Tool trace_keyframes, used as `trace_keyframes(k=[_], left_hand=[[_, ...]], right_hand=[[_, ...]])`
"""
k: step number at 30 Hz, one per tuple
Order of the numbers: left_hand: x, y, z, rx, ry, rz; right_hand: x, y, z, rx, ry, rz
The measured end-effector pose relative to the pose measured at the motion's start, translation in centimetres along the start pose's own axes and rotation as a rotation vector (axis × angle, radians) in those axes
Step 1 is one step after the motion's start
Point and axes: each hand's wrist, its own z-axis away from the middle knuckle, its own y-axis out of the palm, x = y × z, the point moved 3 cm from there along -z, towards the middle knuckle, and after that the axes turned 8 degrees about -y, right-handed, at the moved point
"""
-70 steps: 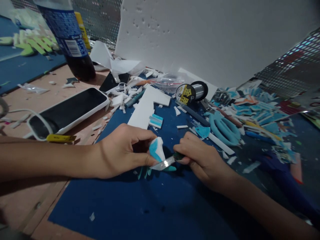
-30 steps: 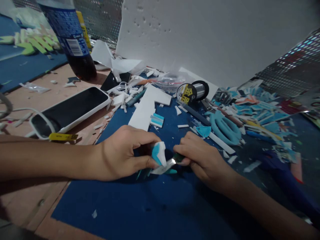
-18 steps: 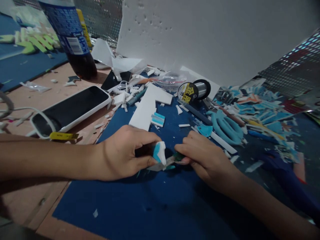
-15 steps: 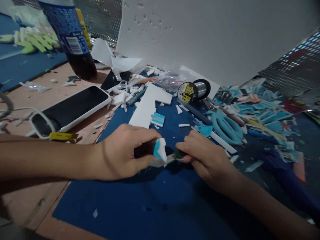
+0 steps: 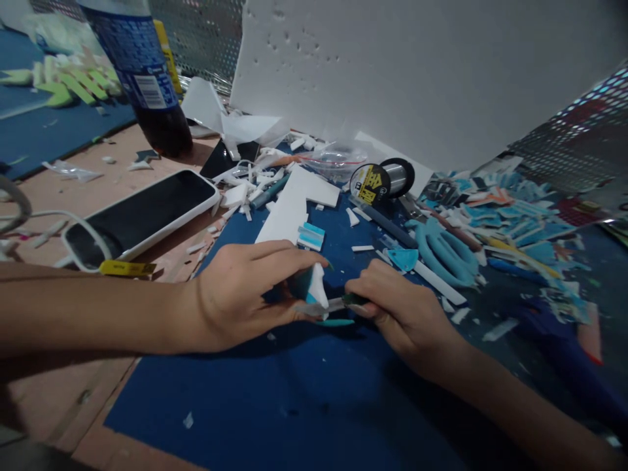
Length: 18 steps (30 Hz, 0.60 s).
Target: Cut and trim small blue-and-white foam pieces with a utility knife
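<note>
My left hand (image 5: 240, 288) pinches a small white and teal foam piece (image 5: 313, 288) between thumb and fingers, just above the blue cutting mat (image 5: 275, 405). My right hand (image 5: 392, 307) grips a craft knife (image 5: 330, 305) by its dark green handle. The silver blade lies under the foam piece and touches it. A thin teal sliver (image 5: 334, 322) lies on the mat just below the blade.
A phone in a white case (image 5: 142, 212) and a cola bottle (image 5: 142, 72) stand to the left. A white foam board (image 5: 417, 72) leans at the back. Teal scissors (image 5: 444, 252), a wire spool (image 5: 383, 180), an L-shaped white foam piece (image 5: 294, 203) and many scraps crowd the mat's far side.
The left hand has turned the foam piece more upright and stretched its forefinger over it. The knife blade has drawn in under the piece, and a teal sliver now lies loose on the mat.
</note>
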Motion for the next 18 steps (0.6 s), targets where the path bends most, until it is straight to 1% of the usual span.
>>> trace_keyframes(k=[3,14,18], left_hand=[[-0.12,-0.07,-0.06,-0.043,0.027,-0.029],[-0.2,-0.02,-0.09,-0.061,0.089,-0.041],[-0.22,-0.03,-0.08,-0.036,0.099,-0.085]], right_hand=[[-0.37,-0.1,0.21,-0.011,-0.011,-0.015],[-0.71,-0.6,-0.04,0.012,-0.048,-0.05],[-0.53,-0.69,-0.26,0.006,-0.07,-0.022]])
